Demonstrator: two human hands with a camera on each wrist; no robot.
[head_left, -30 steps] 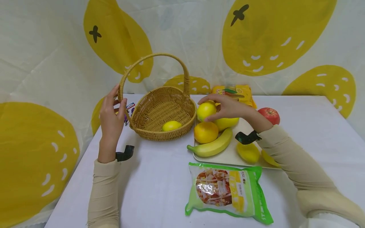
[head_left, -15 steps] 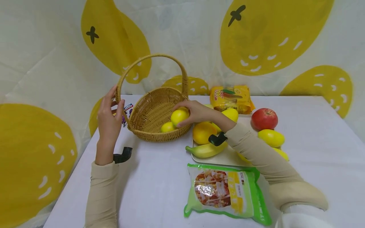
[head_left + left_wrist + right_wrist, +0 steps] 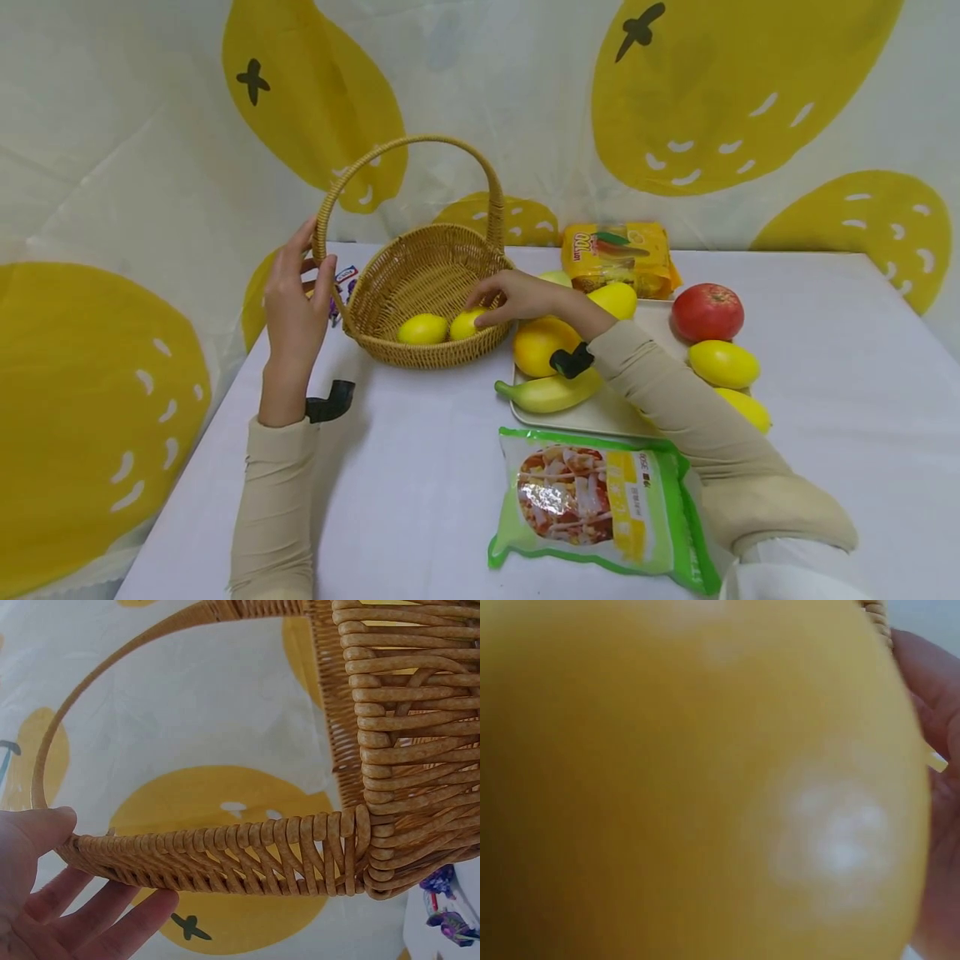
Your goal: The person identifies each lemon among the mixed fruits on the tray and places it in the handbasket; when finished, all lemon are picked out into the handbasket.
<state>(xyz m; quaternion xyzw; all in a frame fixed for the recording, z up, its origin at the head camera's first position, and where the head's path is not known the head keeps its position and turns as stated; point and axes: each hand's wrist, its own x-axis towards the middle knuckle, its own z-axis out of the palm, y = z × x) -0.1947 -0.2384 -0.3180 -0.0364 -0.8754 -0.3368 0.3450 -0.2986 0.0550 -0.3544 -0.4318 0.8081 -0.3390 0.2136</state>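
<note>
My left hand [image 3: 292, 287] holds the side of the wicker basket's handle [image 3: 427, 140]. In the left wrist view the thumb and fingers [image 3: 127, 922] lie on either side of that handle. The wicker basket [image 3: 431, 357] stands on the table, one lemon [image 3: 422, 329] lying at its front. Beside it is a second lemon [image 3: 465, 325], with my right hand's [image 3: 521, 297] curled fingers and thumb on it. A large orange-yellow fruit [image 3: 705, 787] fills most of the right wrist view and hides most of that hand.
Right of the basket, a tray [image 3: 611, 414] bears an orange fruit [image 3: 543, 343], a banana [image 3: 551, 393] and mangoes. A pomegranate [image 3: 707, 312], a yellow snack packet [image 3: 618, 258] and a green-edged food bag [image 3: 600, 508] lie around it. Purple-wrapped sweets [image 3: 341, 292] sit behind the left hand.
My right hand has carried the second lemon left from above the tray into the basket and lowered it beside the first, which has shifted left. The left hand stays on the handle.
</note>
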